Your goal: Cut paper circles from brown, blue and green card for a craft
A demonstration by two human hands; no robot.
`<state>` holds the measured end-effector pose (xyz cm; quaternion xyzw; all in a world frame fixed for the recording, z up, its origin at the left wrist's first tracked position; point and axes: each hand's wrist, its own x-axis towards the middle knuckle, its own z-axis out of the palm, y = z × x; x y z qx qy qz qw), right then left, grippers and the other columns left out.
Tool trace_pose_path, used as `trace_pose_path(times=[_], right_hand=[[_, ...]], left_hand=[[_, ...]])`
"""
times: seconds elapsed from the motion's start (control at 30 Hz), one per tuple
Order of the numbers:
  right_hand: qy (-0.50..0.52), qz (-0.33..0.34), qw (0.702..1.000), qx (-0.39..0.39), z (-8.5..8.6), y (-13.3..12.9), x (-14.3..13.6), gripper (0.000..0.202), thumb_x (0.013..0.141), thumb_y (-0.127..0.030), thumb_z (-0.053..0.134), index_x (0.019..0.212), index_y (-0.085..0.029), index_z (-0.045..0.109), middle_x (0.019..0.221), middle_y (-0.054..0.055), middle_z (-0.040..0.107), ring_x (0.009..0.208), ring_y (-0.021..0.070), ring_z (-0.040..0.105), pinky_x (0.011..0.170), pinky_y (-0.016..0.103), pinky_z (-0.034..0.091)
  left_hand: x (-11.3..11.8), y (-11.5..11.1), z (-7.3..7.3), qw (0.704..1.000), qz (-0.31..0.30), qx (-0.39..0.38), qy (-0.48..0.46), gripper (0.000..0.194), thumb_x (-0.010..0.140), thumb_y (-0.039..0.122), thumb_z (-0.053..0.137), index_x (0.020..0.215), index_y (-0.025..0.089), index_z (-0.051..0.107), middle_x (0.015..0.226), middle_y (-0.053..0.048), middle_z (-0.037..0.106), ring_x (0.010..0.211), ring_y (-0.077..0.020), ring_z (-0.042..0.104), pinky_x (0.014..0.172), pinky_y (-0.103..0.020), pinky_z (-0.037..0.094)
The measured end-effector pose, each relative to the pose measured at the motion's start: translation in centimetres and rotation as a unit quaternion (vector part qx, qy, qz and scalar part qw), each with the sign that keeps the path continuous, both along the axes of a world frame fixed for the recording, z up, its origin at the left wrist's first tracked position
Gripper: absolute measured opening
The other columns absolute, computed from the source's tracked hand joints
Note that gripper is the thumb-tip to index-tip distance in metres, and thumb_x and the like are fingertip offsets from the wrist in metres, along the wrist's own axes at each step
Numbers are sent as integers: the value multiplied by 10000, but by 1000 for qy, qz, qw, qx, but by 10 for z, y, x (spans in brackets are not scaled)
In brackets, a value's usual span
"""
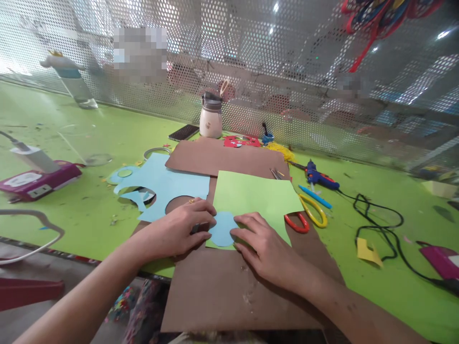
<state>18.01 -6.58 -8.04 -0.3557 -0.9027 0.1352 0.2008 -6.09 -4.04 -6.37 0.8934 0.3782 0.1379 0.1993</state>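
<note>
Lying flat — rounded blue cutout [222, 230]

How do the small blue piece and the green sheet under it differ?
Size: the blue piece is small; the green sheet is larger. Shape: the blue piece is rounded; the green sheet has mostly straight edges. The blue piece lies on the green sheet, which lies over brown card. Both look like paper.

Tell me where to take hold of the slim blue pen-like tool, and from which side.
Likely best pinched mid-shaft: take the blue tool from above and the right. It lies flat and slanted, slim and uncovered, with tabletop beyond its right end; the yellow loop lies along its near side, the green sheet by its left end.
</note>
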Motion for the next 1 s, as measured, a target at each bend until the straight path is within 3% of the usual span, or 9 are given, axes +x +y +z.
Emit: trace_pose_path(times=[0.47,0.77,1.0], right_hand=[[-10,2,1000,11,3,-1,0,197,930,-127,464,1030,-144,634,1158,157,582,1108,250,480,935,441,465],[-14,2,1000,18,2,0,0,193,930,-137,472,1028,-146,639,1154,149,583,1110,251,478,936,438,463],[-10,-1,1000,13,3,0,-1,188,924,-142,490,1030,-142,646,1157,144,591,1113,251,476,929,433,459]], left_hand=[[5,0,1,1000,-1,27,-1,172,892,244,483,953,200,638,1146,-79,566,1032,-218,517,898,-351,394],[16,-2,-2,998,-11,62,25,229,887,297,526,1084,208,601,1124,-79,581,1031,-216,527,989,-400,324],[17,-2,-2,996,-11,72,45,205,881,295,525,1037,212,630,1111,-76,586,1005,-226,534,978,-417,325]])
